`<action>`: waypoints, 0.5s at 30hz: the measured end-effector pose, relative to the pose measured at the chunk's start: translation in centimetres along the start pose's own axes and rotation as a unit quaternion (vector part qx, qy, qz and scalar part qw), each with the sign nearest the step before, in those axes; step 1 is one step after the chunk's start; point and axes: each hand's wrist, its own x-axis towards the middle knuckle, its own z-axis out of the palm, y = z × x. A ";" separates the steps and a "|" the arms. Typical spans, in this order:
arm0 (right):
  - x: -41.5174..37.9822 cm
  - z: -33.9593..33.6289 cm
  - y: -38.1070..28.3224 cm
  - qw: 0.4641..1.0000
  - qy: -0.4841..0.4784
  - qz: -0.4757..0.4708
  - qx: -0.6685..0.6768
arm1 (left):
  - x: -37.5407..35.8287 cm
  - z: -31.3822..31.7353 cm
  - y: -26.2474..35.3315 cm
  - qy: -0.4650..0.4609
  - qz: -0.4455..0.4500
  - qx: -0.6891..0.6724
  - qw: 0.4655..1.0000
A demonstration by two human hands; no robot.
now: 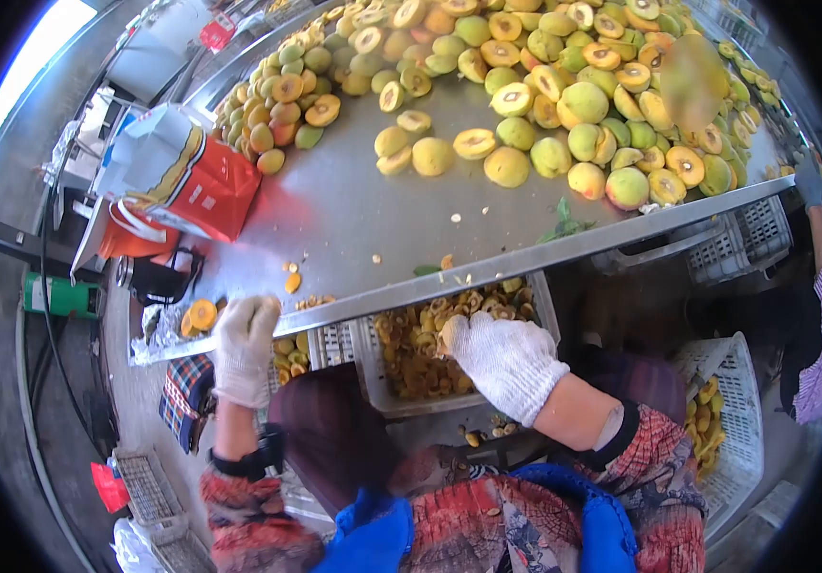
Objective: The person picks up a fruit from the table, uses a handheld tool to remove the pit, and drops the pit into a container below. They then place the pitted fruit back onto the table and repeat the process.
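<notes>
My left hand [246,349], in a white knit glove, is at the near edge of the metal table [353,210]. Its fingers are curled closed; whatever they hold is hidden. Just left of it lie cut yellow peach halves [202,315]. My right hand [506,365], also gloved, is over a white crate [401,406] of peach scraps [416,349] below the table edge. A small tan-orange piece shows at its closed fingertips and looks like peach. Whole and halved yellow peaches [583,103] are heaped across the far side of the table.
A red and white bag [205,181] stands on the table's left, near a black cup [158,279]. Another crate [731,439] holding fruit is at lower right. A person's arm [818,229] shows at the right edge. A raised metal lip [544,253] borders the table.
</notes>
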 end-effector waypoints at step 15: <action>0.4 -1.0 -0.7 0.978 -0.071 -0.037 0.193 | 25.4 15.5 8.0 -0.076 0.124 0.031 0.989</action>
